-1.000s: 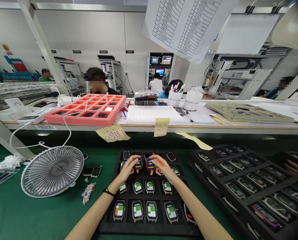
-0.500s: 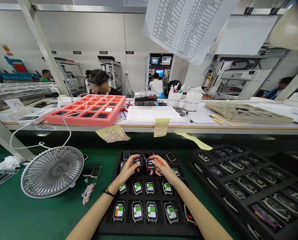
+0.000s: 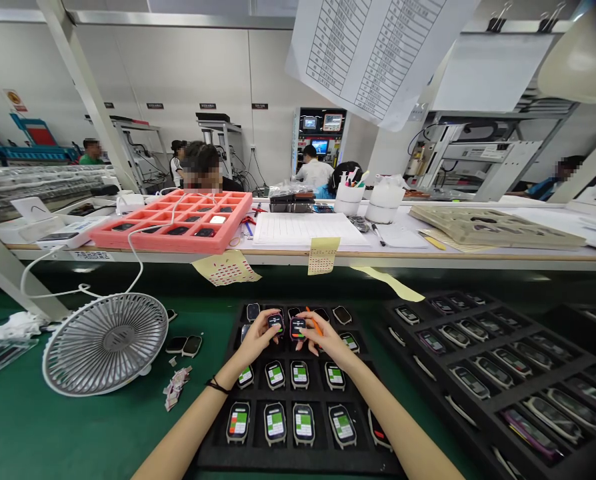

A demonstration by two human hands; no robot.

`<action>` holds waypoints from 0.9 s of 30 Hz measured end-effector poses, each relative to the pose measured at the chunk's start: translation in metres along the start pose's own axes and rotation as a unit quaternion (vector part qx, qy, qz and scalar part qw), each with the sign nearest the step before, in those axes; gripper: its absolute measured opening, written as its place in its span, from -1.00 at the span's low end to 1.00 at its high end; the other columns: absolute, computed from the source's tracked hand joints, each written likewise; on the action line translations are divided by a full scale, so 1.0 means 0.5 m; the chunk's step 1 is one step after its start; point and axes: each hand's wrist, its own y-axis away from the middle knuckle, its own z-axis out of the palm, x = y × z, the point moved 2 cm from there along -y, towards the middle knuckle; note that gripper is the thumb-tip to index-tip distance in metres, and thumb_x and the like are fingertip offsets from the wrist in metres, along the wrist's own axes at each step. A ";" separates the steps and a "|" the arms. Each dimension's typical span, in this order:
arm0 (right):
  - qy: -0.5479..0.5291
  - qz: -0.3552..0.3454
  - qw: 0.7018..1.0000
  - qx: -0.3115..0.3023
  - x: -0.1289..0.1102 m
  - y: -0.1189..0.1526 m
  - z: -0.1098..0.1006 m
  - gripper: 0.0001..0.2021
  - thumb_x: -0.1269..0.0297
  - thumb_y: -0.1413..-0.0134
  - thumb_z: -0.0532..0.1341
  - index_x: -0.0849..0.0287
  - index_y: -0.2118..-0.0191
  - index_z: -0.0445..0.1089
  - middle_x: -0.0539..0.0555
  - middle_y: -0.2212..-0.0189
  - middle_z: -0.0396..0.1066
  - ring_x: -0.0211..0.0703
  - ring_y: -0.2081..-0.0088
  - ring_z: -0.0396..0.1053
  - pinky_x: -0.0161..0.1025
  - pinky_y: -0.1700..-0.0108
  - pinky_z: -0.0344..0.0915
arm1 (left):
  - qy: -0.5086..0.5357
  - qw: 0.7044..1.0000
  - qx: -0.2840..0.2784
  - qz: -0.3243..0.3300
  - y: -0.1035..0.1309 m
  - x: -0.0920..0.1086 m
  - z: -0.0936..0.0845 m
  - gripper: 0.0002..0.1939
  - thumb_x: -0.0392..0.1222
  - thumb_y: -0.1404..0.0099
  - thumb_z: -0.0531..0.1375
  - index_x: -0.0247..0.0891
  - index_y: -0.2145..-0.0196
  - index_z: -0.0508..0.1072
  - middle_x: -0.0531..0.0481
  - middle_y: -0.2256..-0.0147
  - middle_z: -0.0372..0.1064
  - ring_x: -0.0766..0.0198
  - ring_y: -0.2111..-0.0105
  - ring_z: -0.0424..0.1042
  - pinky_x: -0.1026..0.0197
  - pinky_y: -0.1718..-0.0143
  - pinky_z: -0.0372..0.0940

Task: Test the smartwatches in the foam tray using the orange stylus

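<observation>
My left hand [image 3: 258, 337] is closed on a smartwatch with a dark case [image 3: 275, 323], its screen lit and the thumb over its lower part. Close beside it, my right hand [image 3: 329, 341] grips a second, purple-rimmed smartwatch [image 3: 297, 325] whose screen shows orange and green at the bottom. A thin orange stick, perhaps a pen [image 3: 316, 323], is tucked among the right fingers. Both hands are above a black foam tray [image 3: 298, 459]. In its slots lie several watch bodies, among them a pale-rimmed watch [image 3: 304, 424] with a green and white screen.
A grey fan [image 3: 105, 343] stands left, near loose watches [image 3: 192, 345] on the green mat. Another black tray of watches [image 3: 478, 353] lies right. A shelf above bears a pink foam tray [image 3: 223, 239] and papers [image 3: 308, 229]. People sit beyond.
The watch in my right hand has shifted slightly left, and the right fingers have spread a little below it. My left hand is nearly unchanged.
</observation>
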 end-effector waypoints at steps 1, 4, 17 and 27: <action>0.001 -0.003 1.000 -0.006 0.000 0.001 0.001 -0.55 0.07 -0.02 0.25 0.15 0.03 0.16 0.11 0.26 0.30 -0.15 0.43 0.46 -0.46 0.68 0.10 | 0.002 1.000 0.002 -0.010 0.000 0.000 -0.001 -0.45 0.13 -0.20 0.16 -0.26 -0.02 0.22 -0.04 0.26 0.26 0.40 0.48 0.28 0.41 0.62 0.09; 0.007 -0.008 1.000 -0.018 -0.002 0.003 0.005 -0.54 0.10 -0.01 0.27 0.13 0.02 0.15 0.13 0.21 0.28 -0.16 0.41 0.46 -0.46 0.67 0.09 | 0.007 1.000 0.010 -0.025 -0.002 0.001 -0.004 -0.40 0.20 -0.18 0.13 -0.27 -0.02 0.21 -0.01 0.33 0.23 0.40 0.53 0.28 0.43 0.69 -0.05; 0.005 0.000 1.000 -0.001 0.003 -0.001 0.003 -0.56 0.06 -0.01 0.26 0.16 0.05 0.19 0.09 0.26 0.29 -0.19 0.48 0.45 -0.46 0.69 0.04 | -0.005 1.000 0.017 -0.017 -0.003 -0.003 -0.004 -0.47 0.14 -0.20 0.12 -0.27 0.00 0.24 -0.01 0.33 0.24 0.41 0.54 0.29 0.43 0.69 -0.06; 0.009 -0.002 0.999 0.031 0.007 -0.003 -0.002 -0.55 0.05 0.05 0.28 0.17 0.10 0.20 0.07 0.28 0.30 -0.22 0.51 0.43 -0.47 0.71 -0.01 | 0.006 1.000 0.004 -0.006 -0.005 -0.003 -0.003 -0.46 0.06 -0.17 0.19 -0.27 -0.02 0.21 -0.02 0.29 0.26 0.39 0.49 0.29 0.42 0.64 0.05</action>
